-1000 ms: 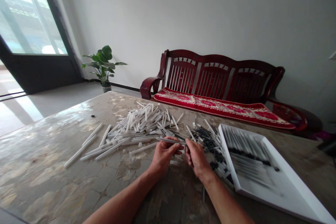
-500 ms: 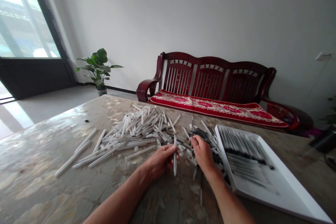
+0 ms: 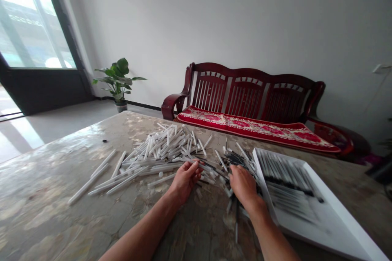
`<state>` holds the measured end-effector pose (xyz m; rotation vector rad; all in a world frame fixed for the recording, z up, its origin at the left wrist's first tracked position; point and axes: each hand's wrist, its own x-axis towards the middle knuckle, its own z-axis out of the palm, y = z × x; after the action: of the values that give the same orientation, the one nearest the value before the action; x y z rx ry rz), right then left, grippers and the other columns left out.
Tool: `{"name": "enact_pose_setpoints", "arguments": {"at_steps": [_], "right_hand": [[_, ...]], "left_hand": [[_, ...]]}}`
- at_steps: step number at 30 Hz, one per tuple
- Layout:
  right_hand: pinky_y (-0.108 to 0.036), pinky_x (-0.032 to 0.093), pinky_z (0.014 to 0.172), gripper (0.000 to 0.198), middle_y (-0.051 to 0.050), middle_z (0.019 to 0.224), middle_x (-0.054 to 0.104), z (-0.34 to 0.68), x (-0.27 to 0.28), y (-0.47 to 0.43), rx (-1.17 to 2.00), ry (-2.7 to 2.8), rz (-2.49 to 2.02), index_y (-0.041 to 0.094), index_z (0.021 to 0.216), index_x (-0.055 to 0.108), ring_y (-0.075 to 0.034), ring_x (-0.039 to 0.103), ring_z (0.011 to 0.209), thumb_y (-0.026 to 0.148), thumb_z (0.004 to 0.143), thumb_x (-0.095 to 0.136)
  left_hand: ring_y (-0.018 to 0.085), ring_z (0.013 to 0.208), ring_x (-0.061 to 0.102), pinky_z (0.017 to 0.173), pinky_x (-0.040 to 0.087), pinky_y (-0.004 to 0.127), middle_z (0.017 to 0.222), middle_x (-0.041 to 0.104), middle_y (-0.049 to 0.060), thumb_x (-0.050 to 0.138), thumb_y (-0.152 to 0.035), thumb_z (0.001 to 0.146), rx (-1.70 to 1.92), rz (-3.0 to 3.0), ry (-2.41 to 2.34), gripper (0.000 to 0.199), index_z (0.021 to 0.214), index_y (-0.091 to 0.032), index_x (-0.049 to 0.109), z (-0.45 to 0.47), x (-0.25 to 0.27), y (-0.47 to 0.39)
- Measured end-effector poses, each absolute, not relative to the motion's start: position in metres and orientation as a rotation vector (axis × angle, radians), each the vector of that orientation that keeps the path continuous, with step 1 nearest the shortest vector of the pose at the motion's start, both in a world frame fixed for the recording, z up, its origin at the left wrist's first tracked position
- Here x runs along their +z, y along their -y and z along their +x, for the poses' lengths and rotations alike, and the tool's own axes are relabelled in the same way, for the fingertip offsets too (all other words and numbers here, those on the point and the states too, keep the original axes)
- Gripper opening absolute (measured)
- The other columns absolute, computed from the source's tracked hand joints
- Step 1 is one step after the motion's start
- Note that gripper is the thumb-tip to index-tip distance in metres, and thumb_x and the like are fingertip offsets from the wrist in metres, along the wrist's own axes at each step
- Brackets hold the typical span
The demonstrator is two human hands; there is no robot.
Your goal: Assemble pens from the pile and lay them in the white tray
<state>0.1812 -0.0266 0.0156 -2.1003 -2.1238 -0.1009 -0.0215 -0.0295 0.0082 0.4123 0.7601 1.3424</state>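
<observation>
My left hand (image 3: 187,179) is closed in a pinch over the middle of the table. From its fingertips a slim, dark and clear pen (image 3: 212,167) slants down toward my right hand. My right hand (image 3: 244,182) is closed too, its fingers bent down at a pile of black pen parts (image 3: 237,157); what lies under those fingers is hidden. Left of centre is a large heap of white, translucent pen barrels (image 3: 162,147), with several longer ones (image 3: 90,179) strewn at its left side.
At the right stands a shallow white box (image 3: 339,208) holding rows of clear pens with black parts (image 3: 286,171). The patterned table (image 3: 45,208) spans the foreground. Behind it are a dark red wooden bench (image 3: 239,89) with a red runner and a potted plant (image 3: 119,81).
The pen in my left hand has gone from upright to slanting toward the right. My left hand has moved slightly left and up; my right hand has shifted slightly right and down.
</observation>
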Motion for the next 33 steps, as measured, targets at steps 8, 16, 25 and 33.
{"name": "enact_pose_setpoints", "arguments": {"at_steps": [8,16,25,33], "right_hand": [[-0.033,0.047,0.081,0.020,-0.015,0.097,0.068,0.179,0.017,0.025,0.034,1.906,-1.875,0.015,0.093,0.068,-0.025,0.066,0.094,0.013,0.088,0.048],[-0.031,0.056,0.060,0.032,-0.002,0.078,0.066,0.144,0.022,0.030,0.979,1.195,-1.148,0.020,0.087,0.060,-0.020,0.066,0.068,0.046,0.071,0.070],[-0.032,0.057,0.063,0.035,0.000,0.071,0.065,0.136,0.019,0.035,1.088,1.054,-1.088,0.020,0.083,0.060,-0.019,0.066,0.067,0.043,0.063,0.077],[-0.033,0.057,0.061,0.033,0.000,0.070,0.065,0.134,0.016,0.035,1.034,1.147,-1.107,0.021,0.079,0.060,-0.018,0.064,0.063,0.044,0.063,0.076]], "left_hand": [[0.008,0.059,0.067,0.053,0.056,0.015,0.079,0.073,0.005,0.069,-0.010,0.081,1.359,0.394,-0.762,0.004,0.084,-0.012,0.067,-0.020,0.008,0.029],[0.009,0.060,0.069,0.057,0.057,0.014,0.069,0.071,0.002,0.074,-0.008,0.076,1.417,0.340,-0.774,0.010,0.078,-0.013,0.066,-0.020,0.008,0.028],[0.010,0.061,0.069,0.059,0.057,0.015,0.068,0.071,0.001,0.078,-0.008,0.072,1.427,0.329,-0.786,0.013,0.075,-0.013,0.066,-0.021,0.010,0.028],[0.010,0.061,0.067,0.058,0.055,0.016,0.066,0.071,0.001,0.090,-0.022,0.056,1.390,0.460,-0.761,0.031,0.075,-0.012,0.068,-0.018,0.007,0.033]]}}
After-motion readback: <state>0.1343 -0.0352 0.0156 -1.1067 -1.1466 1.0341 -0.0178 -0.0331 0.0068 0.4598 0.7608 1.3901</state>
